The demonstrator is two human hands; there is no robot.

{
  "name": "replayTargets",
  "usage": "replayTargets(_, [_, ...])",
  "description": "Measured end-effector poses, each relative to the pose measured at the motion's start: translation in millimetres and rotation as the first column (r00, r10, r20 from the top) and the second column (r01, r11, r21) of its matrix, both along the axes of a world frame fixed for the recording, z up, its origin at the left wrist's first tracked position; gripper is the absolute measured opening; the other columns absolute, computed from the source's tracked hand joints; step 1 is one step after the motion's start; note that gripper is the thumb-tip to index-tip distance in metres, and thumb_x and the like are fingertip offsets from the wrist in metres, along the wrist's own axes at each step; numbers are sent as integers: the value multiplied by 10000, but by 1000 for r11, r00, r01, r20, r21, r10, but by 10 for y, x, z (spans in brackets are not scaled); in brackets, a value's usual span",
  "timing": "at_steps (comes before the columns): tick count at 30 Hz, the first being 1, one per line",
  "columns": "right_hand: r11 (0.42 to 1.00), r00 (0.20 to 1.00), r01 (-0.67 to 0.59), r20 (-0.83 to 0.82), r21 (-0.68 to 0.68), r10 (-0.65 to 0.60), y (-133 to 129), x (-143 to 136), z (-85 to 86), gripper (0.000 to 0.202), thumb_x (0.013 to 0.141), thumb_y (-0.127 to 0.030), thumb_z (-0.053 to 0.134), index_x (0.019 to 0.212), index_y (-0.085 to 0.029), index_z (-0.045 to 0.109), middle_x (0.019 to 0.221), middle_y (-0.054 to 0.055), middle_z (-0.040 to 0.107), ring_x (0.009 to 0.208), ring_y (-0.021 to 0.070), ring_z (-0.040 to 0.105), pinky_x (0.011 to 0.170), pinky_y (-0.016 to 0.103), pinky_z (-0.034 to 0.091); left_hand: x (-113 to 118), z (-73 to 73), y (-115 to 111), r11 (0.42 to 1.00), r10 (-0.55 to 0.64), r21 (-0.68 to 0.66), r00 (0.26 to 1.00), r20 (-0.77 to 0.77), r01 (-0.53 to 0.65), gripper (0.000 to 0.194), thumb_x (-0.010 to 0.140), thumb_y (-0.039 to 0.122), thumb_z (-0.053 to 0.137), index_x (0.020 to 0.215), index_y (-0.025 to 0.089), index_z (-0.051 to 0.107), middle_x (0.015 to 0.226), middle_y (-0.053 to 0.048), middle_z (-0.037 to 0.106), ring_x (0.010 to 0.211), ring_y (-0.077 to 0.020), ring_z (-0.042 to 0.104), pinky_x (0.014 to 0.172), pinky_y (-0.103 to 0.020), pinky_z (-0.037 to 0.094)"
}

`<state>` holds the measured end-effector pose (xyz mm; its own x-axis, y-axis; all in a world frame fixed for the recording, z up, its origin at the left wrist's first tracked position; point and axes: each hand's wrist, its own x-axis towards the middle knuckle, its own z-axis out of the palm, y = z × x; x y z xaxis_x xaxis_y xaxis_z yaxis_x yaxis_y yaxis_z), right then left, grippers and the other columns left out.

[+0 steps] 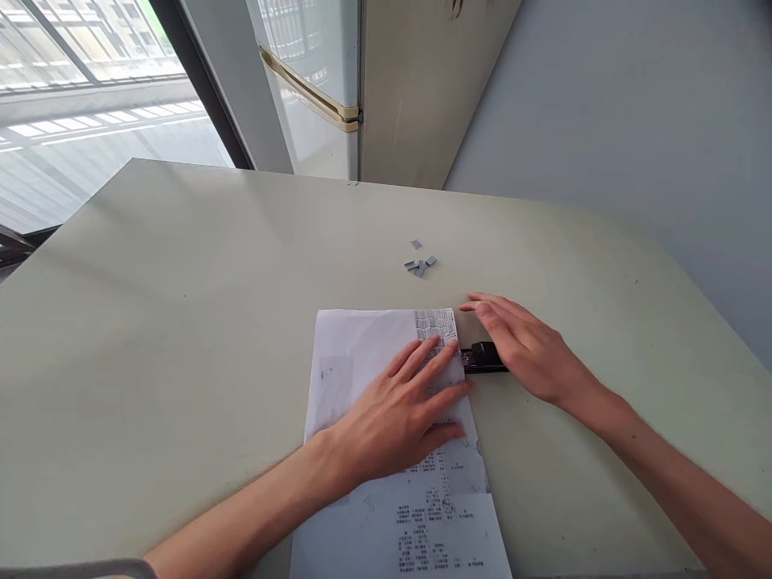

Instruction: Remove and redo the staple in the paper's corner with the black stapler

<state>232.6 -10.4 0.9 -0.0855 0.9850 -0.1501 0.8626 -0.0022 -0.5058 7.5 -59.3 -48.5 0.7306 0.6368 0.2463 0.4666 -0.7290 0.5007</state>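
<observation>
White printed sheets of paper (pixel 362 330) lie on the table in front of me, with print mostly along their right side. My left hand (pixel 404 406) rests flat on the paper with its fingers spread toward the right edge. A black stapler (pixel 482 356) sits at that edge, its left end against or under the paper. Beside and partly over the stapler is my right hand (pixel 522 342), fingers extended to the left and nothing visible in its grasp. The stapler's right end is hidden by this hand.
Several small strips of staples (pixel 420 265) lie beyond the paper on the pale table (pixel 211 322). A fridge (pixel 319 96) stands behind the far edge, with a wall (pixel 633 104) to the right and a window at the left.
</observation>
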Motion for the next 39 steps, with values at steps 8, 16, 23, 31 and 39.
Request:
replayTargets(8, [999, 995, -16, 100, 35, 13, -1, -41, 2, 517, 1091, -527, 255, 1274, -352, 706, 1527, -45, 609, 1465, 281, 511, 1178, 523, 459, 7, 0, 1, 1000, -2, 30, 999, -45, 3, 509, 1033, 450, 616, 1469, 196, 557, 1721, -170, 264, 1605, -360, 186, 1293, -574, 295])
replayTargets(16, [997, 980, -43, 198, 66, 30, 0, -92, -31, 482, 1094, -485, 279, 1279, -344, 701, 1538, -34, 599, 1454, 294, 523, 1150, 561, 474, 9, -19, 3, 999, -5, 32, 999, -39, 6, 496, 1034, 440, 617, 1459, 189, 562, 1730, -169, 242, 1608, -361, 176, 1308, -565, 267])
replayTargets(23, [992, 962, -79, 269, 95, 51, 4, -118, -37, 463, 1099, -454, 288, 1301, -349, 690, 1516, -14, 619, 1423, 284, 557, 1115, 548, 510, 13, -14, 4, 999, -2, 32, 999, -40, 3, 481, 1043, 452, 598, 1452, 203, 559, 1730, -163, 245, 1606, -356, 187, 1292, -582, 292])
replayTargets(31, [997, 971, -49, 238, 57, 34, -4, -113, -15, 456, 1094, -458, 290, 1294, -371, 690, 1540, -46, 595, 1450, 284, 528, 1132, 568, 490, 22, -16, -1, 999, 1, 32, 999, -40, 0, 495, 1030, 438, 625, 1451, 186, 558, 1720, -178, 267, 1605, -356, 197, 1297, -572, 286])
replayTargets(39, [992, 942, -90, 330, 89, 56, -13, -187, -15, 485, 1100, -413, 273, 1372, -332, 666, 1538, 15, 600, 1427, 270, 550, 1109, 540, 505, 24, -24, 0, 999, 6, 35, 999, -36, -4, 483, 1034, 440, 616, 1444, 192, 565, 1719, -177, 271, 1604, -355, 205, 1295, -572, 288])
